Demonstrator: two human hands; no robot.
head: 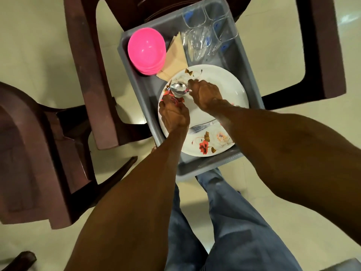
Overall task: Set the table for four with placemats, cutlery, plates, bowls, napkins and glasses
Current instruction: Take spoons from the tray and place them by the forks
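A grey plastic tub (252, 79) sits on a dark chair and holds the tableware. A white floral plate (224, 83) lies on top in its near half. Both hands are over the plate's far-left rim. My right hand (205, 94) pinches metal spoons (177, 89) by the handles, their bowls pointing left. My left hand (172, 114) is curled at the plate's left edge beside the spoons, its fingertips hidden. A fork (201, 127) lies on the plate between my forearms. Stacked pink bowls (146, 49), beige napkins (176, 57) and clear glasses (207, 26) fill the tub's far half.
Dark brown plastic chairs (91, 79) stand to the left and around the tub on a pale tiled floor (39, 45). My legs in blue jeans (224, 222) are below the tub's near edge.
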